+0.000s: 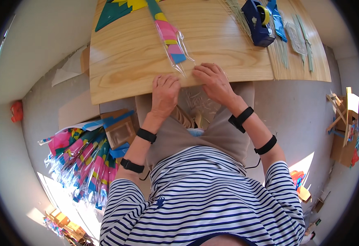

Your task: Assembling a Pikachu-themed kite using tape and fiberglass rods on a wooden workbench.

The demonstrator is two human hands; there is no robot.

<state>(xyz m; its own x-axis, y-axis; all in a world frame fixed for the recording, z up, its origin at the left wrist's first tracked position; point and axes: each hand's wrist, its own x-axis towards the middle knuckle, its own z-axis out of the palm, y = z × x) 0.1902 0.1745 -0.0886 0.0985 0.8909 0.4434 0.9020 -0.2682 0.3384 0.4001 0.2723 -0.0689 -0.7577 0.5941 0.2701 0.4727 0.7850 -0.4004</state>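
Observation:
On the wooden table (224,61) lies a long clear plastic sleeve (182,41). Inside it, or under it, runs a narrow folded strip of green, pink, yellow and blue material (166,30). My left hand (166,92) rests at the table's near edge, left of the sleeve's near end. Its fingers curl downward, and what they hold, if anything, is hidden. To the right, my right hand (215,82) has its fingers bent together by the sleeve's near right corner. They seem to pinch the clear film there, though the fingertips are partly hidden.
A blue tape dispenser (259,24) stands at the far right, among thin pale sticks (283,53) and a clear plastic packet (296,39). Green and yellow material (115,14) lies far left. Below left are a cardboard box (121,131) and a pile of colourful wrapped bundles (85,160).

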